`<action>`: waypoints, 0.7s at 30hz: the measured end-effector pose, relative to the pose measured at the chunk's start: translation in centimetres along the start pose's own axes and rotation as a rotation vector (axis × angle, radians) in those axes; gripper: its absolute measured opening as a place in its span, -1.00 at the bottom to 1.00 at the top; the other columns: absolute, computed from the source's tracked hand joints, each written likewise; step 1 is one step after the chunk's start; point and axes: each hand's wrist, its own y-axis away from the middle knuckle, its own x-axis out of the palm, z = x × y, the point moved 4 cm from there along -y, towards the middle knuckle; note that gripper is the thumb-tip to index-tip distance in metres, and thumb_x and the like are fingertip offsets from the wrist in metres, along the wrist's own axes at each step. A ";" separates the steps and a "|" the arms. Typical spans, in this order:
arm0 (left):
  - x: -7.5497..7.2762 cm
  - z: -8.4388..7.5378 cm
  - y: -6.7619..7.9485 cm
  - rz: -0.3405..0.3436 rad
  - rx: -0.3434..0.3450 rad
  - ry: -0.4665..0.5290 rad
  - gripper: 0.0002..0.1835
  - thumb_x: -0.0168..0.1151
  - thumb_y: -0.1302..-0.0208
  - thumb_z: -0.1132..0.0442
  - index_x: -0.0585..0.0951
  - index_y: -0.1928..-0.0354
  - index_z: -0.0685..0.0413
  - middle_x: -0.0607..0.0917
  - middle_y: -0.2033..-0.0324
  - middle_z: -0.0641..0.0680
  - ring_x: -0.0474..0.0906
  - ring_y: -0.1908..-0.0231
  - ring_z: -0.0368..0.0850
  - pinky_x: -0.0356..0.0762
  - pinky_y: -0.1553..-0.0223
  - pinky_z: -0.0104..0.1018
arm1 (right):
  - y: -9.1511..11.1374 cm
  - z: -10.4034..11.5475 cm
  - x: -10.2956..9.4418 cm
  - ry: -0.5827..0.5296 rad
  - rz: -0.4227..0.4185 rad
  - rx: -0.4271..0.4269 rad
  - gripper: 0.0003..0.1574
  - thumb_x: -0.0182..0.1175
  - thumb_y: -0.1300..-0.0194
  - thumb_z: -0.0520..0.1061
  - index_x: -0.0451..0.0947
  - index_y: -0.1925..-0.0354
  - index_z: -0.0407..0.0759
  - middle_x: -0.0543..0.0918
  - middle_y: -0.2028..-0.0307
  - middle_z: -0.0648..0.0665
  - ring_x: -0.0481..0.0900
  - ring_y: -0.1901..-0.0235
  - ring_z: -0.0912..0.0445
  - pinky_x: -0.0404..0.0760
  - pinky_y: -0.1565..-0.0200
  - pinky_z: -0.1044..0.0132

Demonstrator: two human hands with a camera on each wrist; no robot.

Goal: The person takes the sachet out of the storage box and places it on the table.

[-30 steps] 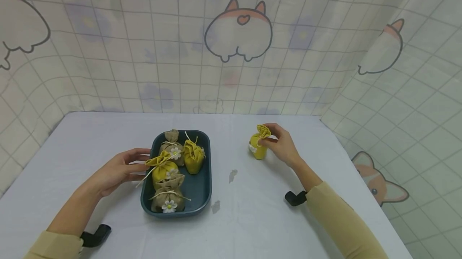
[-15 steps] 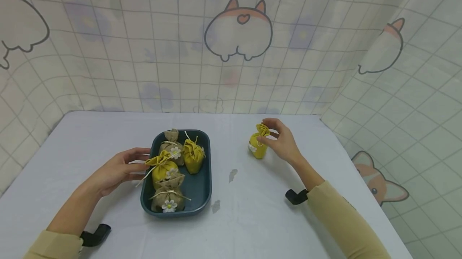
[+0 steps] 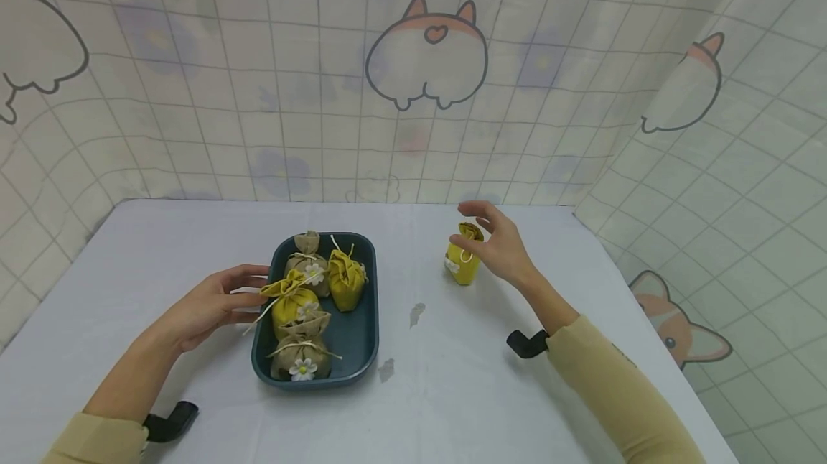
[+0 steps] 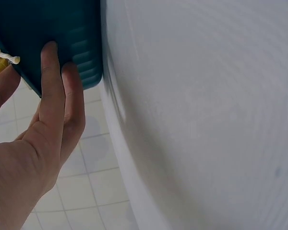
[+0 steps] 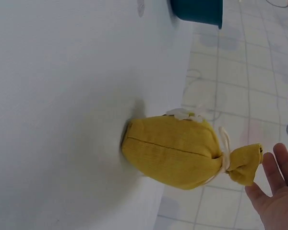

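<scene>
On the right of the table a yellow drawstring pouch point(image 3: 461, 270) stands upright, a white flower on its side. My right hand point(image 3: 507, 252) is just above and behind its tied neck, thumb and fingers spread apart and gripping nothing. The right wrist view shows the pouch's gathered top point(image 5: 245, 164) close to the fingertips. Over on the left, my left hand point(image 3: 207, 309) rests its extended fingers against the outer wall of a dark teal tray point(image 4: 81, 48). Inside the tray are two yellow pouches and two beige burlap pouches, tied with cord.
A white cloth point(image 3: 446, 392) covers the table, with two grey marks right of the tray. Tiled-print curtains with cartoon corgis point(image 3: 426, 58) hang behind and to the right. Each wrist carries a black camera mount point(image 3: 171, 422).
My right hand has let go of the yellow pouch's neck; its fingers have spread and lifted slightly. The pouch stays standing in place. The left hand and tray have not moved.
</scene>
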 end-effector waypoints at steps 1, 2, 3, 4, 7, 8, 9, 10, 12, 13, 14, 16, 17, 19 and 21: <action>0.0 0.0 0.0 0.000 0.000 0.001 -0.26 0.26 -0.47 0.24 0.16 -0.52 0.35 0.33 -0.35 0.42 0.56 -0.15 0.17 0.64 -0.10 0.01 | -0.1 0.2 0.1 0.011 0.004 -0.012 -0.31 0.49 -0.27 -0.17 0.46 -0.28 -0.23 0.56 -0.22 -0.14 0.44 -0.29 -0.03 0.25 -0.45 0.03; 0.0 0.1 0.0 0.001 0.000 0.002 -0.26 0.26 -0.47 0.24 0.16 -0.52 0.35 0.32 -0.35 0.42 0.56 -0.15 0.16 0.64 -0.10 0.02 | -0.2 0.4 0.1 0.015 0.007 -0.023 -0.32 0.49 -0.27 -0.15 0.46 -0.28 -0.21 0.57 -0.22 -0.13 0.45 -0.29 -0.03 0.25 -0.45 0.03; 0.0 0.1 0.0 0.002 0.000 0.003 -0.26 0.26 -0.47 0.24 0.16 -0.52 0.35 0.32 -0.35 0.42 0.56 -0.15 0.16 0.63 -0.11 0.02 | -0.4 0.7 0.2 0.025 0.012 -0.032 -0.32 0.48 -0.27 -0.14 0.47 -0.28 -0.21 0.57 -0.22 -0.13 0.44 -0.29 -0.02 0.25 -0.45 0.02; 0.0 0.1 0.0 0.002 0.001 0.002 -0.26 0.26 -0.47 0.24 0.16 -0.52 0.34 0.32 -0.35 0.42 0.56 -0.15 0.16 0.63 -0.11 0.03 | -0.5 0.8 0.4 0.033 0.018 -0.043 -0.32 0.48 -0.28 -0.14 0.47 -0.28 -0.21 0.57 -0.22 -0.13 0.44 -0.29 -0.03 0.25 -0.45 0.01; -0.1 0.2 -0.1 0.001 0.000 0.001 -0.26 0.26 -0.47 0.23 0.16 -0.52 0.34 0.32 -0.35 0.41 0.56 -0.15 0.16 0.62 -0.12 0.05 | -1.0 1.5 0.9 0.045 0.037 -0.058 -0.35 0.46 -0.30 -0.11 0.47 -0.28 -0.18 0.57 -0.23 -0.12 0.44 -0.30 0.00 0.27 -0.45 0.04; -0.2 0.2 -0.1 0.001 -0.001 0.001 -0.26 0.26 -0.47 0.22 0.16 -0.52 0.34 0.32 -0.35 0.41 0.56 -0.15 0.16 0.62 -0.13 0.05 | -1.2 1.8 1.1 0.037 0.044 -0.060 -0.36 0.46 -0.30 -0.10 0.48 -0.28 -0.17 0.57 -0.23 -0.11 0.44 -0.30 0.01 0.28 -0.44 0.06; -0.2 0.2 -0.1 0.001 -0.002 0.000 -0.26 0.26 -0.47 0.22 0.16 -0.52 0.34 0.33 -0.35 0.41 0.56 -0.15 0.16 0.61 -0.13 0.06 | -1.4 2.0 1.3 0.028 0.054 -0.063 -0.36 0.45 -0.31 -0.11 0.48 -0.28 -0.17 0.57 -0.23 -0.11 0.44 -0.30 0.02 0.30 -0.43 0.06; -0.2 0.2 -0.1 0.002 -0.002 -0.002 -0.26 0.26 -0.47 0.22 0.16 -0.52 0.34 0.33 -0.34 0.41 0.56 -0.15 0.16 0.61 -0.13 0.06 | -1.6 2.2 1.6 0.019 0.064 -0.065 -0.37 0.45 -0.32 -0.10 0.48 -0.28 -0.16 0.57 -0.23 -0.10 0.45 -0.30 0.03 0.32 -0.42 0.07; -0.2 0.2 -0.1 0.003 -0.005 -0.002 -0.25 0.26 -0.47 0.21 0.15 -0.52 0.34 0.33 -0.35 0.41 0.56 -0.15 0.16 0.61 -0.14 0.07 | -1.9 2.6 2.2 0.000 0.090 -0.072 -0.39 0.44 -0.32 -0.11 0.49 -0.27 -0.15 0.58 -0.22 -0.10 0.47 -0.27 0.05 0.37 -0.39 0.10; -0.2 0.2 -0.1 0.004 -0.006 -0.002 -0.25 0.26 -0.47 0.21 0.16 -0.52 0.34 0.33 -0.34 0.41 0.56 -0.15 0.16 0.61 -0.14 0.06 | -2.1 2.8 2.5 -0.014 0.107 -0.079 -0.40 0.44 -0.33 -0.12 0.49 -0.27 -0.15 0.59 -0.21 -0.10 0.48 -0.26 0.06 0.40 -0.37 0.12; -0.2 0.2 -0.1 0.004 -0.006 -0.002 -0.25 0.26 -0.47 0.21 0.16 -0.52 0.34 0.33 -0.34 0.42 0.56 -0.15 0.16 0.61 -0.14 0.06 | -2.2 3.0 2.9 -0.027 0.126 -0.088 -0.40 0.44 -0.33 -0.13 0.49 -0.26 -0.17 0.59 -0.20 -0.10 0.49 -0.25 0.06 0.42 -0.35 0.12; -0.2 0.2 -0.1 0.006 -0.004 -0.002 -0.26 0.26 -0.47 0.22 0.16 -0.52 0.34 0.34 -0.34 0.42 0.56 -0.14 0.16 0.61 -0.14 0.07 | -2.4 3.3 3.6 -0.044 0.166 -0.109 -0.39 0.43 -0.34 -0.15 0.48 -0.28 -0.19 0.59 -0.19 -0.10 0.52 -0.23 0.07 0.46 -0.32 0.15; -0.2 0.2 -0.1 0.007 -0.003 -0.002 -0.26 0.26 -0.47 0.22 0.16 -0.52 0.34 0.34 -0.34 0.42 0.56 -0.14 0.15 0.61 -0.14 0.07 | -2.5 3.5 4.0 -0.052 0.186 -0.121 -0.39 0.43 -0.34 -0.16 0.47 -0.28 -0.21 0.60 -0.19 -0.10 0.52 -0.22 0.06 0.48 -0.31 0.16; -0.2 0.2 -0.1 0.008 -0.002 -0.003 -0.26 0.26 -0.47 0.22 0.16 -0.51 0.34 0.34 -0.34 0.42 0.56 -0.14 0.16 0.61 -0.14 0.07 | -2.6 3.7 4.8 -0.065 0.219 -0.138 -0.38 0.43 -0.33 -0.17 0.47 -0.29 -0.21 0.60 -0.18 -0.08 0.54 -0.21 0.07 0.50 -0.29 0.17; -0.2 0.2 -0.1 0.008 0.000 -0.004 -0.27 0.26 -0.47 0.22 0.17 -0.51 0.35 0.34 -0.34 0.42 0.56 -0.14 0.16 0.60 -0.14 0.08 | -2.8 3.8 5.5 -0.072 0.247 -0.147 -0.38 0.43 -0.33 -0.17 0.47 -0.29 -0.20 0.61 -0.18 -0.07 0.54 -0.20 0.09 0.50 -0.29 0.19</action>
